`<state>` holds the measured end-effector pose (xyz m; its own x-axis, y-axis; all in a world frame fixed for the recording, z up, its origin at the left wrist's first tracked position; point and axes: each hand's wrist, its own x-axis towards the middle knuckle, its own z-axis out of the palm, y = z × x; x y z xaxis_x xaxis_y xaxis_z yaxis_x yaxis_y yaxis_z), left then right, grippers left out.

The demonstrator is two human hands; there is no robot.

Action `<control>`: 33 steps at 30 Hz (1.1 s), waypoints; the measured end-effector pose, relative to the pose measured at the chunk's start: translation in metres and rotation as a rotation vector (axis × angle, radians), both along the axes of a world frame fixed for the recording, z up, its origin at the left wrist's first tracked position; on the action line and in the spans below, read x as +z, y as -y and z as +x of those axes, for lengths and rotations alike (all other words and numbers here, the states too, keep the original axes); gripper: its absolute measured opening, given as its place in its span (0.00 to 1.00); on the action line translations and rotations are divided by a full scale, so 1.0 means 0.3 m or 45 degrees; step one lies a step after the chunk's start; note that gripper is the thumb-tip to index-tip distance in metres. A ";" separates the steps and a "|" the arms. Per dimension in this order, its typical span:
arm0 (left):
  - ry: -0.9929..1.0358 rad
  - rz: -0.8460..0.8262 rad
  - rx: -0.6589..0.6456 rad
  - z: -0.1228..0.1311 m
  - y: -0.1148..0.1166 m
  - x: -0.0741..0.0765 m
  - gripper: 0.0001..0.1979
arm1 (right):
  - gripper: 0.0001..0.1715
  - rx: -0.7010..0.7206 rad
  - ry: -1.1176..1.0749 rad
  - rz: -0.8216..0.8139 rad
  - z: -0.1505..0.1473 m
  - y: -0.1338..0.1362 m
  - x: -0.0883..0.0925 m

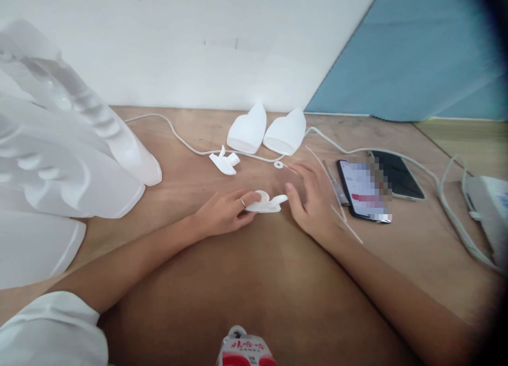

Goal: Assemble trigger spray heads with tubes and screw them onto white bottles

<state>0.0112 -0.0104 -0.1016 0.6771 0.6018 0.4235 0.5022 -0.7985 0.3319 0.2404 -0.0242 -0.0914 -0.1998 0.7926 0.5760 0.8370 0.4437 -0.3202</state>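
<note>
In the head view, my left hand (230, 210) pinches a small white plastic piece (265, 203) with a round part and a short tab, low over the table. My right hand (311, 202) is just to the right of it, thumb and fingers apart, with nothing visible between them. Beyond its fingertips lies a small white ring (279, 165). A similar white plastic piece (225, 162) with a stubby neck lies farther back on the left. Two pointed white hollow shells (246, 130) stand side by side behind. Thin white tubes (352, 229) lie beside my right hand.
Large wavy white plastic parts (107, 159) fill the left side. A white cable (182, 141) crosses the back of the wooden table (254, 292). A lit phone (363, 191) and a dark device (397, 175) lie on the right. A red-and-white packet (246, 350) is at the bottom.
</note>
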 end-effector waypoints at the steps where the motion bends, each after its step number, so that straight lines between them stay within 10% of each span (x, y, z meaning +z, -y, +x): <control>1: -0.004 -0.015 0.017 0.000 0.000 -0.001 0.11 | 0.24 -0.136 0.097 -0.005 0.009 -0.011 -0.007; 5: -0.033 -0.046 0.002 0.000 0.000 -0.001 0.11 | 0.22 -0.363 0.391 -0.172 0.037 -0.042 -0.043; 11: -0.016 -0.103 0.030 0.001 -0.002 0.007 0.11 | 0.17 -0.076 0.286 -0.347 0.024 -0.026 -0.027; 22: 0.262 -0.575 0.049 0.005 0.002 0.027 0.24 | 0.10 0.236 -1.397 -0.979 0.073 -0.082 -0.034; 33: 0.197 -0.729 -0.165 0.005 -0.016 0.029 0.21 | 0.13 0.306 -1.422 -0.839 0.030 -0.055 -0.034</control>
